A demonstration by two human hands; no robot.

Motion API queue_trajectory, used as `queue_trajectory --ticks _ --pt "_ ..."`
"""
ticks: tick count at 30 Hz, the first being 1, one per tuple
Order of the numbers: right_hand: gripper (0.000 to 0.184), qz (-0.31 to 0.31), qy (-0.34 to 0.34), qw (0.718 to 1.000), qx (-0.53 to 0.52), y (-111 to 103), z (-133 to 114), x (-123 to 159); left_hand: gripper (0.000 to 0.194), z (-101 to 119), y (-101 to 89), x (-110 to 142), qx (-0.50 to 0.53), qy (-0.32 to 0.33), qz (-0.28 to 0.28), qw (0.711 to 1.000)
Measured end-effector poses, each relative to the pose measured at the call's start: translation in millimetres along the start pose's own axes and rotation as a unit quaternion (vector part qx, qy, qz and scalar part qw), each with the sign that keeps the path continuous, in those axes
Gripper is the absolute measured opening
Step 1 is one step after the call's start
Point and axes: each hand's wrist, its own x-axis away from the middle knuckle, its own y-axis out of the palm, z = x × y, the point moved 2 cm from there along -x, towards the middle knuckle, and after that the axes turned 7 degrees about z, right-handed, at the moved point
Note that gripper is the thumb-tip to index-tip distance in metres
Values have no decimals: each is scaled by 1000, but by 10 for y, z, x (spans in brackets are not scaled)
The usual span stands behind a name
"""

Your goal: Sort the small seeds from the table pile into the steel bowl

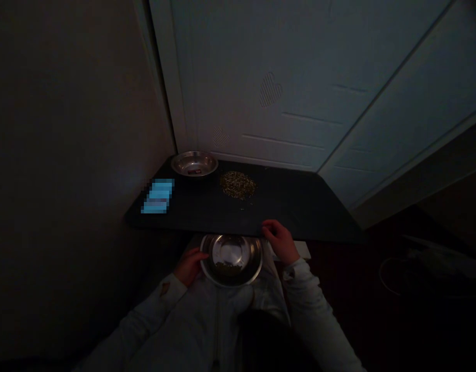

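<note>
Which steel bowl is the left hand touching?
The nearer steel bowl, held low, with the left hand on its rim and dark grains inside; the other steel bowl sits on the black table.

the deep bowl (231, 260) is stainless steel, its inside glossy and smooth, throwing back a bright patch of light. the shallow dish (194, 163) is the same polished steel, with a softer sheen. the tabletop (295, 214) is black, smooth and matt. the heap of seeds (238, 185) looks dry and rough. the door (284, 77) is pale and painted, with a smooth, faintly satin finish. the sleeve (313, 305) is matt, pale cloth, and the wall (67, 155) has a dull, matt surface.
</note>
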Motion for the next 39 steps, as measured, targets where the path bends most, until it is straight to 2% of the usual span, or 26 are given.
queue_trajectory --ticks 4,7,10,13,16,18,23,28,36,39 --pt "20 -27 -1 999 -24 97 -82 44 12 -15 -21 -12 4 -2 24 1000" --pt "21 -14 18 996 -81 86 -69 -25 13 -14 -30 -9 -1 -1 35 999" --pt "23 31 51 989 -134 13 -1 -226 13 -4 -20 1 -2 -4 13 1000" --pt "23 113 79 979 -149 -56 82 -524 12 4 -11 10 -2 0 2 1000" --pt "21 170 95 969 -154 -45 147 -783 11 6 -8 17 -7 1 8 1000" --pt "20 182 97 966 -156 -2 176 -862 11 8 -4 21 -7 0 15 1000" --pt "18 170 43 981 -87 53 218 -802 11 16 15 34 -20 -6 2 1000" --pt "19 226 31 973 -33 24 281 -807 9 25 22 36 -8 3 -8 1000" --pt "20 204 -62 976 37 120 206 -842 12 31 22 32 -14 -2 -8 1000" --pt "20 197 -76 976 49 127 187 -836 12 34 31 36 -7 6 -10 1000"
